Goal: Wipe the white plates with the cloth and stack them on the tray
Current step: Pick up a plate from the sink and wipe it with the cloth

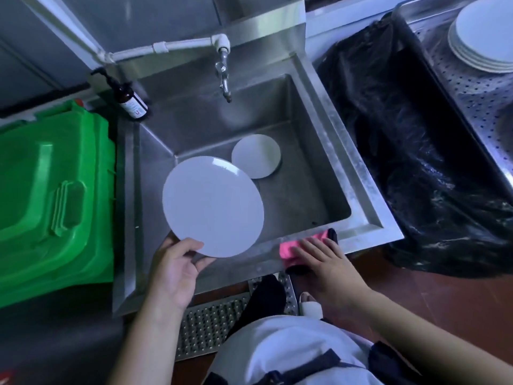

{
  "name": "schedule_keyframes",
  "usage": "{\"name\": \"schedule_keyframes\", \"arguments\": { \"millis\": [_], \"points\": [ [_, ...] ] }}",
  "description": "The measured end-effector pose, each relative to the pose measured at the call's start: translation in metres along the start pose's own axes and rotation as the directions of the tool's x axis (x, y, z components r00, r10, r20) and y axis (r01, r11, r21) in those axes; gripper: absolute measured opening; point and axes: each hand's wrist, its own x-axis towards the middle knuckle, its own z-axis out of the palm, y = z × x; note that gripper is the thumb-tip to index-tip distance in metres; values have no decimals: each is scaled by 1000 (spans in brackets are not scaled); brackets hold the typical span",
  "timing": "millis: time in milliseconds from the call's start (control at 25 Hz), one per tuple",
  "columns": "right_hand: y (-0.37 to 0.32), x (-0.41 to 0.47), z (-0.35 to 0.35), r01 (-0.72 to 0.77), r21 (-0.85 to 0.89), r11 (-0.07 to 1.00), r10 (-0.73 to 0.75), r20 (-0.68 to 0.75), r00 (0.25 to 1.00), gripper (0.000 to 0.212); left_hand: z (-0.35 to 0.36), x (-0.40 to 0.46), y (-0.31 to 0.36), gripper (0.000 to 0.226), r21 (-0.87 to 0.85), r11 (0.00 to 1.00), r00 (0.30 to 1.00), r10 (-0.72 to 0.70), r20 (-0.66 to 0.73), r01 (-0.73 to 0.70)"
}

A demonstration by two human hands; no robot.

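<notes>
Clearly the plate [213, 207] is the thing at risk: it hangs tilted over the sink [361, 173], gripped only at its near rim by the left hand [175, 270], thumb on the upper face, fingers curled beneath. That hold is a pinch on one edge, so if the plate is wet it could slide out and drop into the basin. A second plate [256, 156] lies on the basin floor just behind it, and a fall may strike that one and chip both.

The right hand [323, 263] lies flat on the pink cloth [288, 250], fingers straight and slightly spread, pressing rather than gripping. The cloth sits on the sink's front ledge and partly hangs over the outer edge; a careless drag might tip it to the floor instead of lifting it.

Wiping one-handed against an edge grip would likely lever the plate loose, so I judge a fuller hold is needed first.

Farther out, a stack [484, 37] of plates rests on the perforated tray [472, 107] at far right. A black bin bag [402, 140] lies between sink and tray, so the carry crosses an open gap. A green bin [52, 195] stands left.
</notes>
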Motion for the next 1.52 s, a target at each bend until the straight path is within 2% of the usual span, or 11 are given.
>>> {"name": "schedule_keyframes", "arguments": {
  "millis": [320, 400, 440, 520, 640, 840, 1040, 1160, 1280, 1400, 1520],
  "points": [
    [23, 39, -23, 4, 12, 1000, -4, -59, 998, 44, -8, -48, -8, 41, -71, 989, 986, 136, 95, -129],
    [18, 48, -31, -87, 133, 987, 98, -79, 992, 41, -7, -58, -6, 36, -89, 985, 978, 158, 133, -147],
    [11, 50, -42, -152, 349, 925, 197, -97, 976, 34, -7, -63, -3, 36, -90, 983, 973, 175, 148, -163],
    [-2, 52, -69, -148, 811, 566, 377, -95, 921, 22, -7, -72, 2, 37, -77, 975, 961, 218, 169, -208],
    [-32, 35, -115, 18, 998, 55, 375, -38, 926, 14, -6, -82, 8, 38, -57, 964, 942, 267, 205, -261],
    [-72, 8, -145, 121, 990, -74, 436, -77, 897, 16, -3, -93, 17, 66, -29, 950, 899, 304, 315, -311],
    [-72, 0, -156, 134, 986, 97, 555, -165, 816, 16, 6, -87, 33, 70, -7, 961, 882, 257, 394, -277],
    [-71, -1, -180, 238, 878, 415, 608, -462, 646, 18, 23, -81, 37, 72, -8, 955, 870, 274, 410, -297],
    [-89, 20, -208, 213, 637, 741, 474, -720, 506, 23, 44, -77, 44, 73, 0, 943, 807, 284, 517, -332],
    [-131, 51, -223, 241, 510, 825, 358, -804, 474, 22, 57, -71, 61, 72, 3, 932, 743, 287, 604, -362],
    [-175, 80, -230, 390, 449, 804, 185, -812, 553, 24, 46, -55, 92, 76, -26, 925, 726, 315, 611, -379]
  ]
}}
